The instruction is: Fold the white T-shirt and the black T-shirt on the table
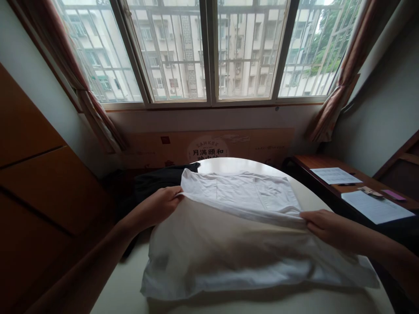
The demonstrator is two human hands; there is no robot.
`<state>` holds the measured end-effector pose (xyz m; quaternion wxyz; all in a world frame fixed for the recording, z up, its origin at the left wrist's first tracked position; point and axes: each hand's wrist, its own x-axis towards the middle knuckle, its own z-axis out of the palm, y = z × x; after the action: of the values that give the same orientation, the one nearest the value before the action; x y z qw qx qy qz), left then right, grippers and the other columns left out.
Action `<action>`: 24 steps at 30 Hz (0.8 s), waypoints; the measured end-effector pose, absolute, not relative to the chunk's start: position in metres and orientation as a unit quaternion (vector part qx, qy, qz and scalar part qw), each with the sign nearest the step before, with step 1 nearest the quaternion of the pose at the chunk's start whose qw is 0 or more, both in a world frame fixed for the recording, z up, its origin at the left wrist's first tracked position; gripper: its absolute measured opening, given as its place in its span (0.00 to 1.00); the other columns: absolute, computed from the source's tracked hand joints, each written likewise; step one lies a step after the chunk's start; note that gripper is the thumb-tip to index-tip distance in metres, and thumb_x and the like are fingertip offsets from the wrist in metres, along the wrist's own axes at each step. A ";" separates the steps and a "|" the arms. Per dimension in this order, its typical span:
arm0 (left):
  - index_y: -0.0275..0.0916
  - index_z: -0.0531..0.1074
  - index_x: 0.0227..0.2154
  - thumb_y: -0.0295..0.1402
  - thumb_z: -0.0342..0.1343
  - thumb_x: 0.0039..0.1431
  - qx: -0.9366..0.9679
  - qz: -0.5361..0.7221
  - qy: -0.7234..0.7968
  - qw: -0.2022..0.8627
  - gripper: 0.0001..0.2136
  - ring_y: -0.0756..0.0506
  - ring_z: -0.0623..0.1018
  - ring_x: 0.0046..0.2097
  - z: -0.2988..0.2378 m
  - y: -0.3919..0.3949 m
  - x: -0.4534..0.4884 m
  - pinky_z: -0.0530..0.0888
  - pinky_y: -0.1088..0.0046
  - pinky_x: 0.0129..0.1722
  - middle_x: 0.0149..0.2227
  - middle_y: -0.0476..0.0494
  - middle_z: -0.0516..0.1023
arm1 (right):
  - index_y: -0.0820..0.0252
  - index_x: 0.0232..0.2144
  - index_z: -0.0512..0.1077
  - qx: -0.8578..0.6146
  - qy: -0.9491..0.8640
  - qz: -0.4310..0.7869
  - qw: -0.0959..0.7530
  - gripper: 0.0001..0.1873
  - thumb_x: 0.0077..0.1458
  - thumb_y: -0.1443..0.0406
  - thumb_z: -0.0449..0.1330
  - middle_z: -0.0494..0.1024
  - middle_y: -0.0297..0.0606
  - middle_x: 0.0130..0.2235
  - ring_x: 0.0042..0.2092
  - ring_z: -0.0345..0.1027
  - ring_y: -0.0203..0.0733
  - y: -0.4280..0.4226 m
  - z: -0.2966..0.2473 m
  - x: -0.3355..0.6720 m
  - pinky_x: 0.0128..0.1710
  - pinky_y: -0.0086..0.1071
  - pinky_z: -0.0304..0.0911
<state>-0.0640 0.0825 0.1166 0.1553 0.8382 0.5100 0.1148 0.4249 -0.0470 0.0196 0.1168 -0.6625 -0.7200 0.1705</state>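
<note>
Thin white cloth, apparently a white shirt (229, 244), is stretched between my two hands over a round white table. My left hand (166, 201) pinches the raised edge at its upper left corner. On the right, my right hand (319, 222) grips the same edge, fingers closed round it. The near part hangs lifted in a loose sheet, its lower hem just above the tabletop. Beyond the held edge, more wrinkled white fabric (242, 187) with visible seams lies flat on the table. Both sets of fingertips are partly hidden by cloth.
The round white table (235, 163) extends under the cloth. Dark clothing (157, 176) lies at its left edge. A brown desk (307, 163) at the right holds papers (376, 207) and a pink item (393, 195). A printed cardboard panel (271, 139) stands below the barred window.
</note>
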 end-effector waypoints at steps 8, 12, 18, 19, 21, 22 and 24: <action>0.42 0.63 0.25 0.46 0.46 0.67 0.840 0.139 0.520 0.068 0.18 0.44 0.74 0.32 0.123 0.137 -0.063 0.63 0.71 0.32 0.28 0.47 0.74 | 0.58 0.56 0.71 -0.644 -0.735 0.114 0.180 0.32 0.55 0.48 0.63 0.78 0.50 0.57 0.58 0.73 0.60 0.005 0.035 0.424 0.57 0.42 0.67; 0.42 0.67 0.25 0.42 0.50 0.65 0.838 0.108 0.534 0.030 0.14 0.42 0.79 0.38 0.126 0.177 -0.061 0.65 0.72 0.34 0.32 0.44 0.79 | 0.57 0.40 0.75 -0.646 -0.738 0.100 0.170 0.12 0.53 0.62 0.59 0.82 0.41 0.41 0.42 0.77 0.49 0.049 0.043 0.441 0.42 0.32 0.67; 0.40 0.77 0.30 0.37 0.56 0.63 0.798 0.089 0.593 0.056 0.09 0.41 0.81 0.39 0.115 0.240 -0.042 0.68 0.73 0.35 0.36 0.42 0.83 | 0.59 0.26 0.72 -0.746 -0.638 0.068 0.181 0.08 0.54 0.69 0.55 0.77 0.37 0.29 0.33 0.70 0.40 0.130 0.050 0.464 0.30 0.29 0.56; 0.40 0.78 0.30 0.36 0.57 0.62 0.790 0.085 0.604 0.065 0.08 0.42 0.81 0.37 0.111 0.248 -0.038 0.68 0.73 0.34 0.35 0.42 0.83 | 0.60 0.27 0.73 -0.758 -0.622 0.066 0.184 0.07 0.55 0.69 0.56 0.78 0.38 0.30 0.34 0.70 0.40 0.140 0.048 0.465 0.30 0.29 0.56; 0.38 0.78 0.29 0.33 0.60 0.60 0.775 0.080 0.623 0.072 0.07 0.43 0.80 0.34 0.102 0.263 -0.034 0.69 0.73 0.34 0.33 0.41 0.82 | 0.62 0.27 0.75 -0.778 -0.598 0.073 0.176 0.07 0.54 0.69 0.57 0.77 0.39 0.29 0.33 0.70 0.41 0.157 0.041 0.467 0.30 0.30 0.55; 0.36 0.78 0.29 0.32 0.61 0.59 0.766 0.081 0.634 0.073 0.06 0.42 0.80 0.34 0.096 0.269 -0.032 0.70 0.73 0.34 0.33 0.40 0.82 | 0.63 0.27 0.75 -0.786 -0.589 0.080 0.170 0.07 0.54 0.69 0.58 0.77 0.40 0.29 0.33 0.70 0.41 0.165 0.036 0.467 0.29 0.30 0.55; 0.35 0.79 0.31 0.31 0.62 0.59 0.749 0.087 0.653 0.067 0.05 0.41 0.81 0.37 0.086 0.279 -0.031 0.70 0.73 0.36 0.36 0.36 0.83 | 0.64 0.27 0.77 -0.802 -0.567 0.091 0.164 0.07 0.54 0.69 0.59 0.77 0.41 0.29 0.33 0.71 0.43 0.178 0.025 0.468 0.30 0.31 0.55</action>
<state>-0.0309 0.2787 0.0858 0.0672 0.7494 0.6528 0.0873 0.4682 0.1779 0.0254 0.1637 -0.8022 -0.5670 0.0906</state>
